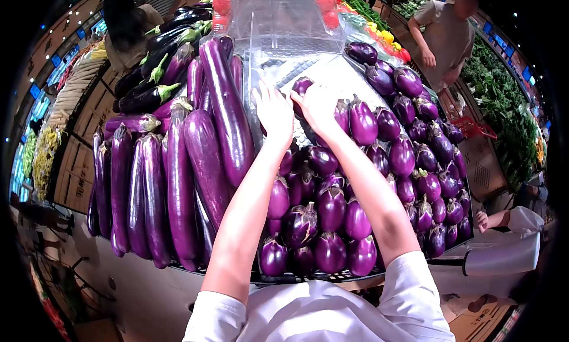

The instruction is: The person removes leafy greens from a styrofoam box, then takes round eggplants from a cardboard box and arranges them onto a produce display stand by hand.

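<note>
Both arms reach forward over heaped eggplants. My right hand (317,107) has its fingers around a small round eggplant (302,85) at the far end of the pile; part of that eggplant is hidden behind the hand. Just left of it, my left hand (275,112) is stretched out with fingers apart, close to a clear plastic divider (253,69) and holding nothing that I can see. Below the hands, round eggplants (330,209) are stacked in rows. Beyond them a pale textured liner (349,75) shows.
Left of the divider lie long eggplants (155,188). More round eggplants (427,158) fill the right side. A clear plastic bin (272,13) stands at the back, near red and yellow peppers (388,37). One person (447,37) is at the upper right, others at the upper left.
</note>
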A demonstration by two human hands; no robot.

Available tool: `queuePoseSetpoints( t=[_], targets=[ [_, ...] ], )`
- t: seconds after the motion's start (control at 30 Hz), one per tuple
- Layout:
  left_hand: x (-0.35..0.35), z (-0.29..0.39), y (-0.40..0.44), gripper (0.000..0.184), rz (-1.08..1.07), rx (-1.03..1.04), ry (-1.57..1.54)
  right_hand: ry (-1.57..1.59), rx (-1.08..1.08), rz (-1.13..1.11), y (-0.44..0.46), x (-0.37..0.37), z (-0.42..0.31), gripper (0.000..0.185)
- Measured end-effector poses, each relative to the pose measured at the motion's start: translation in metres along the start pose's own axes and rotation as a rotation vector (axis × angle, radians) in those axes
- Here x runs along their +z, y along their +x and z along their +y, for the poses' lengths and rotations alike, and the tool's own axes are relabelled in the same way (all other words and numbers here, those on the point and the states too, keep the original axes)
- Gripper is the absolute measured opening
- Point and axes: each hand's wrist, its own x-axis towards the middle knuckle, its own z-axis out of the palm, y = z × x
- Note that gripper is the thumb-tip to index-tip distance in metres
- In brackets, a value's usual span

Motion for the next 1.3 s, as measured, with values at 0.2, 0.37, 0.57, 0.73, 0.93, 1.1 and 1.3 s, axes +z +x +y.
queuePoseSetpoints(
  t=[0.2, 0.37, 0.57, 0.73, 0.93, 1.1, 1.3],
  targets=[
    [-0.017, -0.001, -0.011, 0.044, 0.144, 0.060, -0.192, -0.257, -0.087, -0.181, 0.006, -0.012, -0.001, 0.078],
    [-0.113, 0.004, -0.047, 0.041, 0.249, 0.113, -0.584, 0.067, -0.003, -0.261, 0.004, -0.013, 0.011, 0.071],
    [-0.214, 0.011, -0.153, 0.031, 0.259, 0.165, -1.199, 0.622, 0.033, 0.452, -0.099, -0.090, 0.022, 0.047],
    [-0.228, 0.004, -0.298, 0.021, 0.023, 0.398, -1.719, 0.723, 0.539, 0.859, -0.320, -0.177, 0.063, 0.019],
    [-0.186, 0.040, -0.454, 0.022, -0.941, 1.016, -1.581, 0.338, 1.456, 0.200, -0.661, -0.039, 0.100, 0.028],
    [-0.088, 0.074, -0.607, 0.052, -0.975, 1.693, -1.151, 0.122, 1.262, -0.791, -0.827, 0.043, 0.080, 0.081],
    [-0.015, 0.108, -0.721, 0.019, -0.765, 1.878, -0.682, 0.193, 1.165, -0.751, -0.881, 0.097, 0.098, 0.048]
  ],
)
